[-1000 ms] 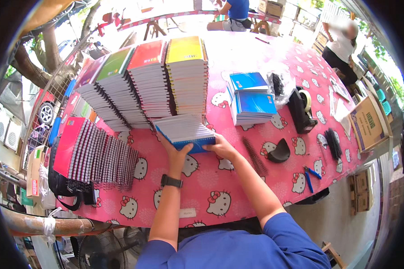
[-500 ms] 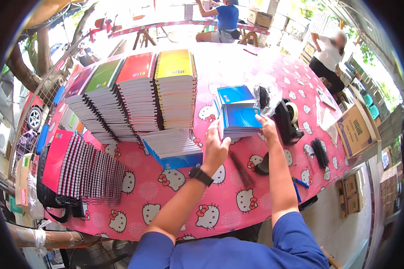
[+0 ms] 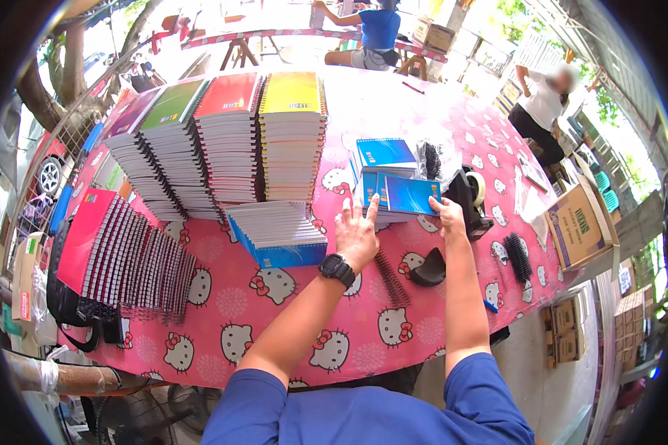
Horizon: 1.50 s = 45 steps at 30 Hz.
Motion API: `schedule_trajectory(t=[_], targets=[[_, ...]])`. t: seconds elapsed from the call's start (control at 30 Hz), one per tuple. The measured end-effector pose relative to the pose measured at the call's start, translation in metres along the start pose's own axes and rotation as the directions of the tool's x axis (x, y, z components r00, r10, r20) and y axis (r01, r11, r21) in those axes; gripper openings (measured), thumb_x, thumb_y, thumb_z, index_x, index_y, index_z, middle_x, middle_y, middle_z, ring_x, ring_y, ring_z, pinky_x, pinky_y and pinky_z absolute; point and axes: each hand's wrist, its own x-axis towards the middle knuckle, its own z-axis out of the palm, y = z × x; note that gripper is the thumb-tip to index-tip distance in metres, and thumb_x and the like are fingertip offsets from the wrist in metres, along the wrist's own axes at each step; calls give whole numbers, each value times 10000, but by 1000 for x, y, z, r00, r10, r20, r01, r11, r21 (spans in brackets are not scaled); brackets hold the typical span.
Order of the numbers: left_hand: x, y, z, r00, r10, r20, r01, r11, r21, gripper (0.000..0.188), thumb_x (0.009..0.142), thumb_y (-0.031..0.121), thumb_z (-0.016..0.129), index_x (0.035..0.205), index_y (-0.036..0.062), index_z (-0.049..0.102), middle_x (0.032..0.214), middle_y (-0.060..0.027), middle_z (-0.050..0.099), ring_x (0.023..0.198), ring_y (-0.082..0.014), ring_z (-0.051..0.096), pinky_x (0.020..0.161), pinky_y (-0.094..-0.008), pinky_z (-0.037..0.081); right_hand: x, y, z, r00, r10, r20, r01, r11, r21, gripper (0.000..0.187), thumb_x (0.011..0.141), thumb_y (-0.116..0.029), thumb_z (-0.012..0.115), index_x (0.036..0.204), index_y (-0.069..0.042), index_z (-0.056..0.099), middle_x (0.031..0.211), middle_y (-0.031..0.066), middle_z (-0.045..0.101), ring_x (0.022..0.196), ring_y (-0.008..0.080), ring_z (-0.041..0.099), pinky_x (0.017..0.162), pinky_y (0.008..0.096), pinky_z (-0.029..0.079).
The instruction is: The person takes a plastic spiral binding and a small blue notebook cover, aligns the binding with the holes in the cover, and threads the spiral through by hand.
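Observation:
A stack of blue notebooks [image 3: 374,194] lies right of the table's middle, beside a second blue stack [image 3: 384,152] behind it. One blue notebook [image 3: 413,196] sits askew on top, jutting out to the right. My right hand [image 3: 450,218] pinches that notebook at its right edge, thumb on the cover. My left hand [image 3: 358,236], wearing a black watch [image 3: 337,271], has its fingers stretched out, with fingertips at the stack's front left edge. Left of it, more blue-covered notebooks [image 3: 282,233] lie fanned, white page edges showing.
Tall stacks of yellow [image 3: 292,141], red [image 3: 228,141], green [image 3: 172,148] and purple notebooks [image 3: 132,148] stand at the back left. Red notebooks [image 3: 119,256] lean in front. A tape dispenser [image 3: 470,199], loose black coils [image 3: 393,280] and a carton [image 3: 583,226] are rightward. Two people are beyond.
The top blue notebook has slid right, out of line with its stack, with my right hand on it. My left hand's fingers have spread. The whole view has shifted slightly.

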Motion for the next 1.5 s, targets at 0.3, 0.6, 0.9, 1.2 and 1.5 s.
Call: schedule_trajectory(t=[0.3, 0.6, 0.9, 1.2, 1.5], targets=[[16, -17, -5, 967, -191, -170, -5, 650, -760, 591, 849, 240, 640, 1318, -24, 398, 1132, -209, 570, 1042, -291, 554, 864, -383, 459, -46, -25, 12, 960, -217, 176, 191, 970, 151, 185, 871, -157, 658, 991, -22, 619, 865, 34, 666, 708, 109, 625, 622, 238, 505], [-127, -103, -53, 903, -373, -215, -14, 473, -881, 267, 921, 155, 561, 1141, 6, 587, 841, -59, 666, 710, -112, 616, 621, -262, 474, -142, -63, 9, 851, -466, 243, 454, 885, 104, 178, 838, 17, 626, 1010, -27, 633, 928, 57, 649, 815, 109, 615, 718, 250, 507], [-153, -151, -40, 817, -573, -64, 403, 648, -646, 267, 928, 162, 549, 1123, -12, 599, 1048, -91, 648, 952, -152, 598, 763, -287, 481, -216, -36, 173, 90, -66, 994, 899, -425, -109, 193, 765, -147, 588, 930, -151, 689, 919, 28, 532, 957, 188, 526, 839, 402, 408], [-166, -146, -38, 874, -447, -190, 127, 588, -799, 857, 762, 67, 651, 1471, 16, 172, 1444, -222, 331, 1322, -297, 347, 1082, -358, 278, -177, 57, 155, 558, -667, 494, 826, 386, -412, 934, 661, -259, 797, 1415, -41, 291, 1404, 194, 362, 1308, 289, 350, 1067, 441, 289], [-125, -135, -31, 872, -464, -158, 55, 414, -908, 1004, 704, -2, 656, 1467, -22, 5, 1510, -209, 142, 1386, -297, 203, 1113, -365, 214, -154, 77, 181, 653, -258, 712, 95, 961, 261, 1092, 709, -255, 818, 1476, 3, 85, 1445, 148, 326, 1320, 200, 313, 1101, 331, 240]])
